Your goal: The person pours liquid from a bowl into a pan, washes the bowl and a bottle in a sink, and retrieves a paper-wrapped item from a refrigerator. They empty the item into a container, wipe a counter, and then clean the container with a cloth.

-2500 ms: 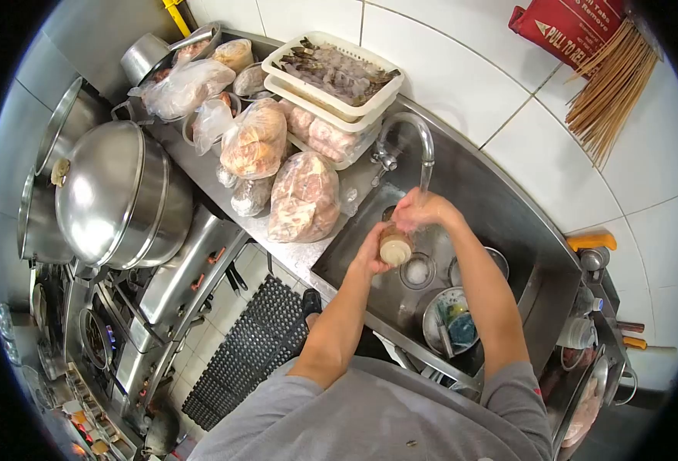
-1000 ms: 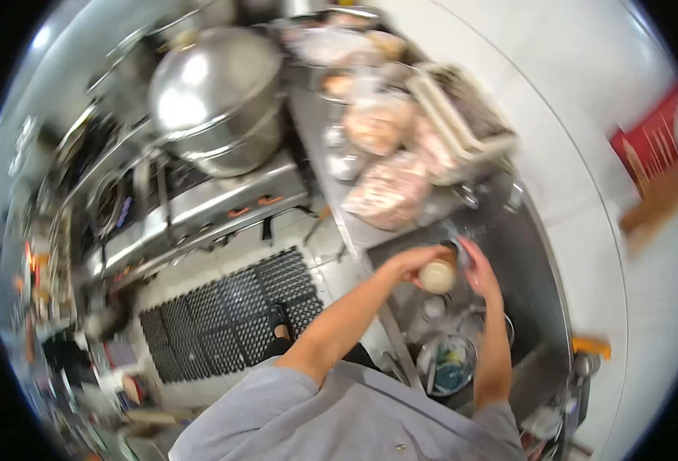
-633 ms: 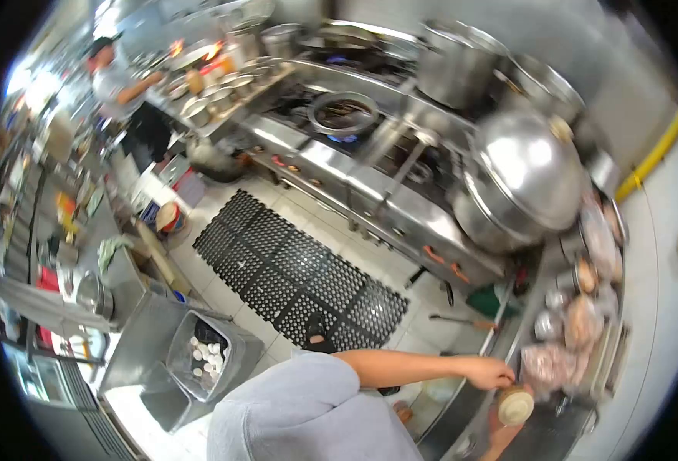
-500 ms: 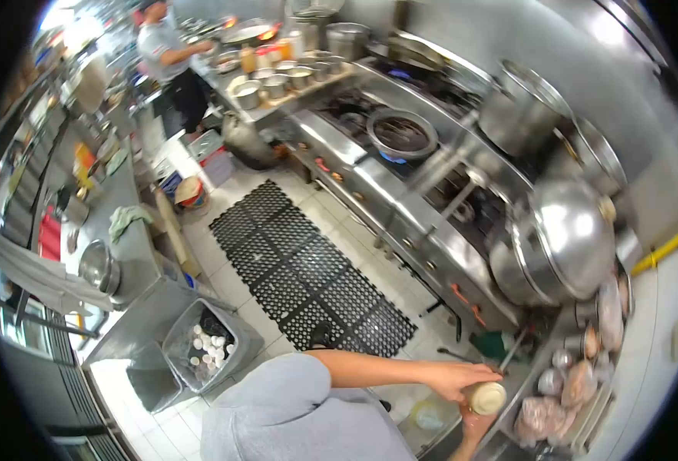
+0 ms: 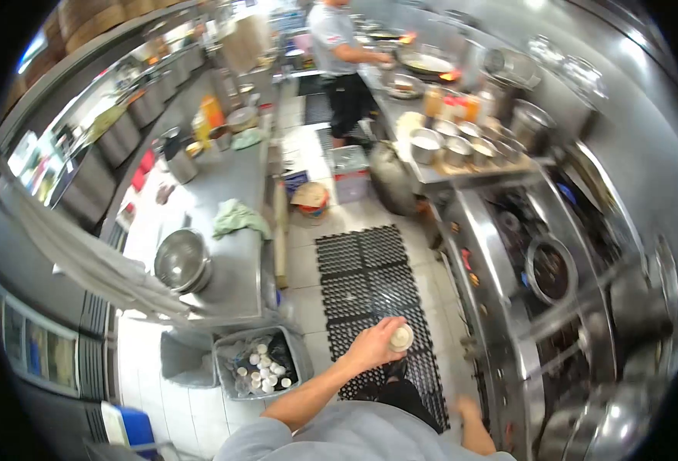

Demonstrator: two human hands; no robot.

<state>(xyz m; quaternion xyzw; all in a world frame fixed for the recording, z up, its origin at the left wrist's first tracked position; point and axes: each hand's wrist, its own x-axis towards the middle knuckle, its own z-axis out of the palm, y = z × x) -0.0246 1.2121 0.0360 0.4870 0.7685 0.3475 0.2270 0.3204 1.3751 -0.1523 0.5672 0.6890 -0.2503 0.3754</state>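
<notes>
My left hand [image 5: 375, 344] is wrapped round a small round container [image 5: 401, 337] with a pale top, held out above the black rubber mat [image 5: 354, 296]. My right hand [image 5: 468, 407] hangs low at my right side, near the front of the stove; it is small and smeared, so its fingers cannot be made out. Below and left of my left hand stands a grey bin [image 5: 300, 361] lined with plastic, with several white round pieces in it.
Steel worktop [image 5: 235, 180] at left carries a metal bowl [image 5: 179, 260] and a green cloth [image 5: 239, 218]. The stove [image 5: 500, 307] runs along the right. A person [image 5: 335, 46] stands at the far burners, where flames show. A large pot [image 5: 391, 178] stands beyond the mat.
The view has swung left. My hands have parted: my left hand has carried the container forward over the mat, and my right hand has dropped to my side.
</notes>
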